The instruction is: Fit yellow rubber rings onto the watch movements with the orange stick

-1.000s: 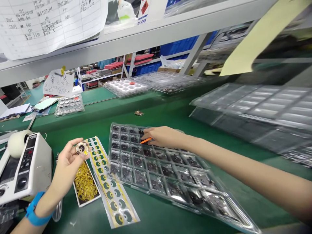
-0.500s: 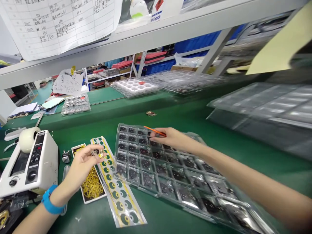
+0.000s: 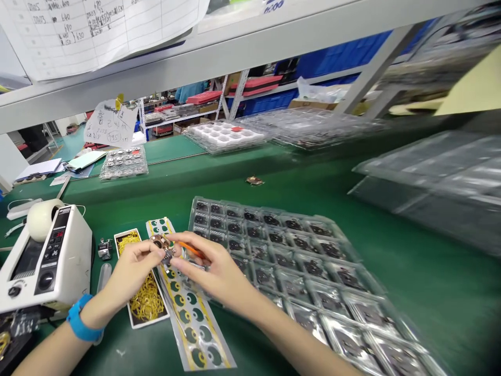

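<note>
left of centre, my left hand pinches the small round copper-coloured part above the yellow-dotted sticker strip, seemingly steadying it, while my right hand, fingers closed round a thin orange stick, touches it.

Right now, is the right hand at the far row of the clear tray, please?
No, the right hand holds an orange tool at the small round part in the left hand, near the sticker strip.
</note>
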Action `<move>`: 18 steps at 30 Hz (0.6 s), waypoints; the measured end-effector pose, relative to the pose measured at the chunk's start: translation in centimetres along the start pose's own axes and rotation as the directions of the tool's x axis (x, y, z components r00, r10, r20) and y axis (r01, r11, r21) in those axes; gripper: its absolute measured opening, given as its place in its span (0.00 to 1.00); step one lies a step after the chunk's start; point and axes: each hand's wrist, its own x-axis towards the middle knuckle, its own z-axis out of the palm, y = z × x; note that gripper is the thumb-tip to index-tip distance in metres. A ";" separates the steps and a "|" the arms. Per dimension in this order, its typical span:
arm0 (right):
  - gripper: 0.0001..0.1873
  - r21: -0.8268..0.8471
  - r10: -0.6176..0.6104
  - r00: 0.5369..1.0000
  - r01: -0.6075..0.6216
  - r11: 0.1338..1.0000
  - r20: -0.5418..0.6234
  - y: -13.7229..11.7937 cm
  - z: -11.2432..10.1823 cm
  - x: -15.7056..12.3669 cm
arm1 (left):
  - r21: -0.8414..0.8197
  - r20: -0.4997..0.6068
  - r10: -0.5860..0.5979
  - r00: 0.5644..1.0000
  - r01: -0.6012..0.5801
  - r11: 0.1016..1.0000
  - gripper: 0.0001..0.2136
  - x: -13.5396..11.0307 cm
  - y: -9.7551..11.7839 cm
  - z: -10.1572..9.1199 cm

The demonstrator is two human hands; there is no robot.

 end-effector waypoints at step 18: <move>0.12 -0.601 -0.598 0.799 0.511 0.615 0.068 1.2 0.6 -1.4 | -0.197 0.008 -0.190 0.982 0.188 0.962 0.15 0.6 -0.6 0.8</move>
